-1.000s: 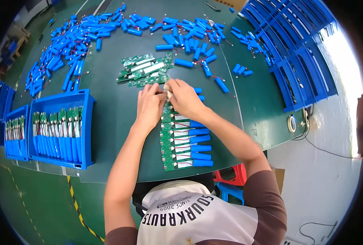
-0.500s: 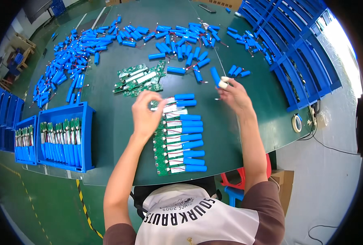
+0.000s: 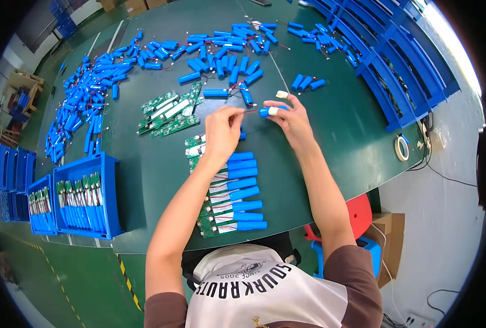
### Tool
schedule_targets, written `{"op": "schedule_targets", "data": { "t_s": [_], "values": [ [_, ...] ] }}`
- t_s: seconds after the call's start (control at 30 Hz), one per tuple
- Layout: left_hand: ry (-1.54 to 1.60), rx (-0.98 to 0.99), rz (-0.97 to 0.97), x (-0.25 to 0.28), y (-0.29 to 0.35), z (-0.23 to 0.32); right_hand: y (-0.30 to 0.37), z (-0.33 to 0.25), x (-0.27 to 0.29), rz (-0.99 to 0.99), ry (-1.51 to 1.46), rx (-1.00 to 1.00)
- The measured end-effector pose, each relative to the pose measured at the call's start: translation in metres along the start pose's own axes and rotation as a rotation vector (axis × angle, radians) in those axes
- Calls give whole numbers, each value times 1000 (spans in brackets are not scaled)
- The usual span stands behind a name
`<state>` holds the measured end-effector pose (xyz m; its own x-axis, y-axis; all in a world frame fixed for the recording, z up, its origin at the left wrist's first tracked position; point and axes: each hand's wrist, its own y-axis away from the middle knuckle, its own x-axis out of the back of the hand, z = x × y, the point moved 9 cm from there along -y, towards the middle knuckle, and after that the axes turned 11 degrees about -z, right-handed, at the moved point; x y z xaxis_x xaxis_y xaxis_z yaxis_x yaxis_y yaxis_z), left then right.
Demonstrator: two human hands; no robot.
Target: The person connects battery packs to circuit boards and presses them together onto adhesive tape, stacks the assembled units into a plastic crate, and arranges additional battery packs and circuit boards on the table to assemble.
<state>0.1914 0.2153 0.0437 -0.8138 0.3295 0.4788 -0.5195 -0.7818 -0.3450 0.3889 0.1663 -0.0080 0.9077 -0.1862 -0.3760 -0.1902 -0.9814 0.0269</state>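
My right hand (image 3: 293, 121), with pale finger cots on two fingers, grips a blue cylindrical battery cell (image 3: 263, 112). From the cell's end a red wire (image 3: 250, 112) runs to my left hand (image 3: 223, 130), whose fingertips pinch it; any plug at its tip is hidden. Below my left hand lies a column of green circuit boards (image 3: 205, 225), joined side by side, with white strips and blue cells (image 3: 247, 206) extending to their right. My left hand and forearm hide part of the upper boards. Loose green boards (image 3: 176, 127) are piled just left of that hand.
Many loose wired cells (image 3: 87, 93) spread across the table's far side. Filled blue bins (image 3: 114, 202) stand at the left edge, holding boards with cells. A blue rack (image 3: 382, 54) lines the right side. A tape roll (image 3: 401, 147) lies near the right edge.
My left hand has left the board column and moved right to the cell's wire. My right hand has come left, turning the cell sideways. The view has shifted slightly.
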Motion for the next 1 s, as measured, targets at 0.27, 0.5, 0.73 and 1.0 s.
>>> {"op": "schedule_targets", "data": {
  "t_s": [0.27,0.5,0.73,1.0],
  "values": [
    [498,175,-140,-22,-7,-31,13,-12,-67,-196,920,383],
    [663,265,-168,-14,-3,-40,18,-17,-70,-151,968,447],
    [-48,-163,-117,0,7,10,7,-5,-72,-279,1008,105],
    [-741,-45,-2,93,26,-38,-14,-20,-115,-391,1074,238]
  ]
}}
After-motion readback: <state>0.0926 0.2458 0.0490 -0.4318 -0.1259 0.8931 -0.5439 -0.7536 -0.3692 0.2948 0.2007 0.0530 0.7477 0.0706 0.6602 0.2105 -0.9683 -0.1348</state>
